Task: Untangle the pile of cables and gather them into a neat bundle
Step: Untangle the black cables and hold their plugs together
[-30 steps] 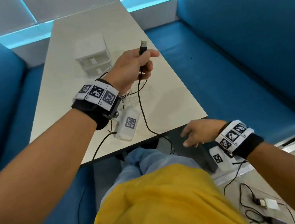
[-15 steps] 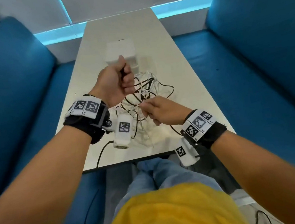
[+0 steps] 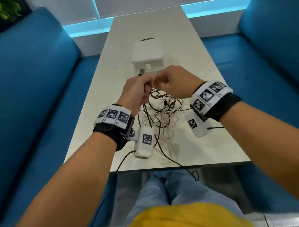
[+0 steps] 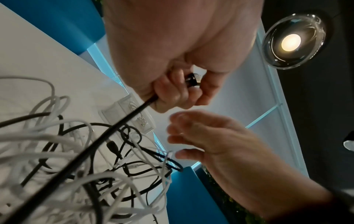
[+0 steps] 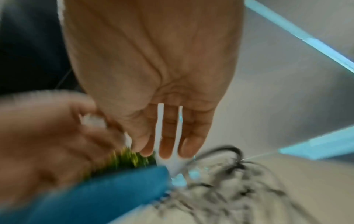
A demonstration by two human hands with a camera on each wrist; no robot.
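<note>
Two hands (image 3: 138,91) (image 3: 176,84) over thin, looping black-and-white cables (image 3: 160,112)

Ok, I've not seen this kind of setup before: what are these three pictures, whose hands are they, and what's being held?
No robot here: a person wears one camera on the head and one on each wrist. The head view looks down at both hands over a long table. The left hand grips a black cable near its plug, which runs down into the tangled pile of cables on the table. The right hand is beside it; its wrist view is blurred, so its hold is unclear. A white box stands behind the pile.
</note>
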